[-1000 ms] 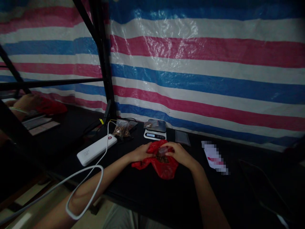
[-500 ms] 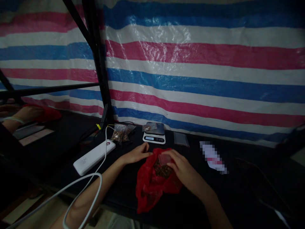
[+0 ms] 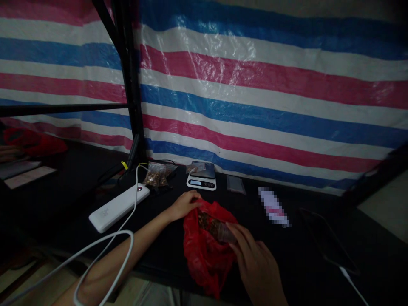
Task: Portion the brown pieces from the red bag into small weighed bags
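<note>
A red plastic bag [image 3: 207, 263] sits open on the black table, with brown, dried-looking bits [image 3: 206, 222] inside. My left hand [image 3: 185, 205] pinches the bag's far left rim between thumb and fingers. At the bag's right side, my right hand [image 3: 259, 259] grips a small clear plastic cup [image 3: 225, 233], tilted and lowered among the brown bits. How full the cup is, I cannot make out. Beyond the bag stands a white digital scale [image 3: 201, 182] with a small clear packet [image 3: 195, 168] lying on its dark plate.
Filled clear packets [image 3: 155, 175] lie left of the scale, flat clear bags [image 3: 236, 185] right of it. A white power bank [image 3: 119, 207] with a looping cable is at left. A blurred-out item [image 3: 273, 207] and a phone [image 3: 328, 240] lie right. Another person's hand [image 3: 11, 154] shows far left.
My right hand has moved nearer and lower, turning the cup down into the brown bits. My left hand has closed on the bag's rim. The view has shifted slightly right.
</note>
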A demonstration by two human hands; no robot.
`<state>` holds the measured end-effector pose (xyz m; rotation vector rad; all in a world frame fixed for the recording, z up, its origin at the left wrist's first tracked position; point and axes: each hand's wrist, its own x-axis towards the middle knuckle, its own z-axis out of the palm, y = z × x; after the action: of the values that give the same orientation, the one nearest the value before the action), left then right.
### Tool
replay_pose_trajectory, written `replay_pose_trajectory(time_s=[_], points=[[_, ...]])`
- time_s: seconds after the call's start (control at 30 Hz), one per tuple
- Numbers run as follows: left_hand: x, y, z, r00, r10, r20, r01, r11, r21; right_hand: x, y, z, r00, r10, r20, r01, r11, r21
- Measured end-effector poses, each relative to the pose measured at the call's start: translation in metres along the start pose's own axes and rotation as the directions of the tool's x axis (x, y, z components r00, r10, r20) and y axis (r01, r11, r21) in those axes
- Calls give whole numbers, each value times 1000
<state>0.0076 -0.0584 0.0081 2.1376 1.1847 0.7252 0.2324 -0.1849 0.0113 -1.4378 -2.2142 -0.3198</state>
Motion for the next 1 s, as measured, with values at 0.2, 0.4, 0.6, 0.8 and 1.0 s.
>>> replay_pose_trajectory(time_s=[0.2, 0.4, 0.6, 0.8, 1.0], points=[[4, 2, 3, 996, 29, -89, -40, 991, -127, -9, 18, -8, 986, 158, 59, -156, 987, -34], [-3, 10, 8, 997, 63, -50, -73, 970, -234, -6, 27, -15, 986, 129, 109, -127, 992, -29], [-6, 17, 14, 980, 167, 110, -150, 977, -149, -3, 28, -12, 988, 119, 96, -114, 991, -64], [2, 39, 24, 993, 44, -109, -51, 997, -63, 13, 28, -4, 932, 183, 314, -227, 968, 109], [31, 53, 34, 964, -45, -263, -17, 973, -230, 25, 25, 4, 915, 160, 371, -271, 924, 271]])
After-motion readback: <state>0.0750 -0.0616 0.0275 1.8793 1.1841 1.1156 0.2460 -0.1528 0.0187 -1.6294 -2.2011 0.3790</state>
